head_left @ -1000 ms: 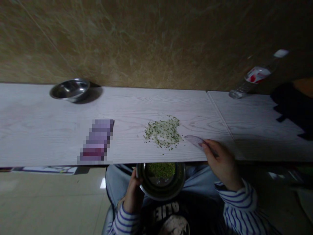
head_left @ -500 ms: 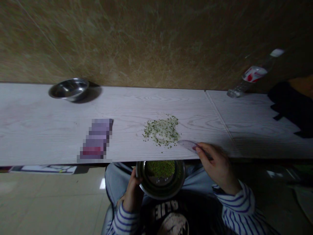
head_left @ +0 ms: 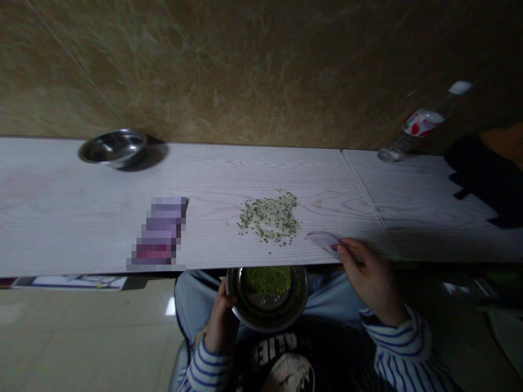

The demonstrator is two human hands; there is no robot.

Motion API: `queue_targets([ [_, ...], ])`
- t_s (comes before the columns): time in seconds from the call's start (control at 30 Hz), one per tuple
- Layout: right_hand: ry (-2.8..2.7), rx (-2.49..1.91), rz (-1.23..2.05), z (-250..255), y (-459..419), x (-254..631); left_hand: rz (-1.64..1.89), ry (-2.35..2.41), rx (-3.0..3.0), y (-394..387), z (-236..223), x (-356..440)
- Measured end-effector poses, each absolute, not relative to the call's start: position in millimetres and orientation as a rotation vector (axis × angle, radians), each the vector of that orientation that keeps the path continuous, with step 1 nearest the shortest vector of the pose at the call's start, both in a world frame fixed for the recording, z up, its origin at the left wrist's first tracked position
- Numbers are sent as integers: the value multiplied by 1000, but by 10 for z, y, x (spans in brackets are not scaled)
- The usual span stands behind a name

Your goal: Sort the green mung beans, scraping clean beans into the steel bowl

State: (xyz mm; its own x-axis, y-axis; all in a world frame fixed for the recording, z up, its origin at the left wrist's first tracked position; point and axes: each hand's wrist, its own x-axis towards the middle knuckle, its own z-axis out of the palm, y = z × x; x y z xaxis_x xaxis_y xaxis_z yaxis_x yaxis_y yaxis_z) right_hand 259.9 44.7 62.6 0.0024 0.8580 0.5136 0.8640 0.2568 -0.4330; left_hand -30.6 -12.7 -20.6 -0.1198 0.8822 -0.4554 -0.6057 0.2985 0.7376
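My left hand (head_left: 223, 318) grips the left rim of a steel bowl (head_left: 267, 322), held over my lap just under the table's front edge. Green mung beans (head_left: 267, 280) lie in the bowl, toward its far side. On the table, a spread pile of white rice-like grains mixed with mung beans (head_left: 269, 218) lies beyond the bowl. My right hand (head_left: 370, 280) pinches a clear half-round protractor (head_left: 322, 242) low over the tabletop. The protractor's tip is to the right of the pile, apart from it.
A second steel bowl (head_left: 114, 149) sits at the back left by the wall. A pixelated flat rectangular item (head_left: 161, 231) lies left of the pile. At the right back stands a clear plastic bottle (head_left: 423, 122), with a dark cloth item (head_left: 486, 179) beyond it on the table (head_left: 212, 179).
My right hand has drawn the protractor a little to the right, away from the pile's edge. My left hand and its bowl stay nearly in place.
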Motion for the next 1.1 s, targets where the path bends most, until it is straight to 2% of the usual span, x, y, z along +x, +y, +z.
queue_targets([
  [0.4,-1907,-1480,140,760,535,2295,1298,1106,263,-130,-212,-302],
  [0.7,-1787,-1548,109,651,376,2531,1291,1106,233,-136,-196,-307],
  [1.1,-1781,-1518,244,634,354,2350,1331,1170,237,-138,-68,-232],
])
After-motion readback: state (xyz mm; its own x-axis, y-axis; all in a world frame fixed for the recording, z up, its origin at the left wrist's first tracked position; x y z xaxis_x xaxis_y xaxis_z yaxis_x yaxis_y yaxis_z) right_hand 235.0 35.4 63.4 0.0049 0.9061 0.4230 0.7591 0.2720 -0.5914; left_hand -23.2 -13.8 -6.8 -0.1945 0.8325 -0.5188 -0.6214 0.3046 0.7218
